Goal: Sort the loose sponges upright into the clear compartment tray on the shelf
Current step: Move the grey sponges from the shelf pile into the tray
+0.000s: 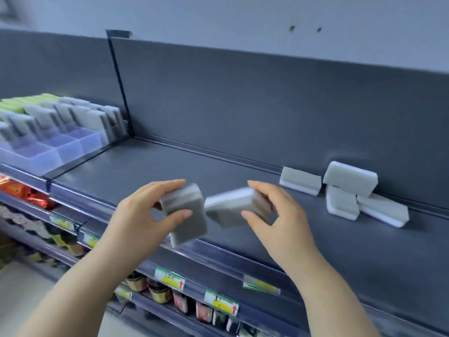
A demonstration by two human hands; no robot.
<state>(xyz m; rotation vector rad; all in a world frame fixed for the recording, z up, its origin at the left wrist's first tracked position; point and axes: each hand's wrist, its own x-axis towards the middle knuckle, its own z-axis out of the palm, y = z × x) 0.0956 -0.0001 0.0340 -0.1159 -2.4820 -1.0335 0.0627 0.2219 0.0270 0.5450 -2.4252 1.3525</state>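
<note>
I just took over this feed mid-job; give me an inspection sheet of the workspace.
Surface: dark shelf, mostly bare.
Job's things: clear compartment tray at left, partly filled with upright sponges; four loose sponges piled against the back panel at right.
Clutter: nothing seen.
Grippers: left hand holds one sponge; right hand holds another sponge.
Cables: nothing seen.
Surroundings: lower shelves with packaged goods and price tags.

Price tags [170,279] front packaged goods [155,291] below.
</note>
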